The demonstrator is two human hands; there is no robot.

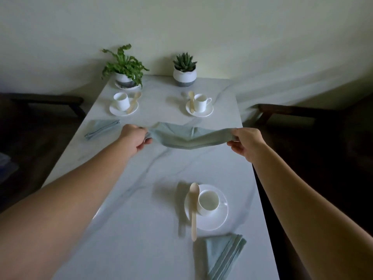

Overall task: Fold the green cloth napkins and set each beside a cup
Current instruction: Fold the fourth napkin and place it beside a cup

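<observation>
Third napkin (181,136) is stretched between both hands over the middle of the table (141,199), on the near side of the far-right cup (201,102). The left hand (135,139) has fingers curled round the bunched left end; the right hand (245,143) pinches the right end, thumb against fingers. The middle sags and creases, so it reads as light, limp and unable to hold shape without support. Can't tell if the sag touches the tabletop. No breakage risk in the cloth itself; the risk is dragging it into the far-right cup or the wooden spoon (191,102) on the saucer. Best grip is corners or hem, not bunched ends: bunching hides the edges and the fold goes crooked. I'd lay it flat, square it, then fold against the table. Marble-look top looks smooth, so expect the cloth to slide; pin one edge while creasing. Two are already folded: one just near of the far-left cup (121,101), at folded napkin (102,127), the other just near of the near cup (207,202), at second folded napkin (220,253). The far-right cup has none.
</observation>
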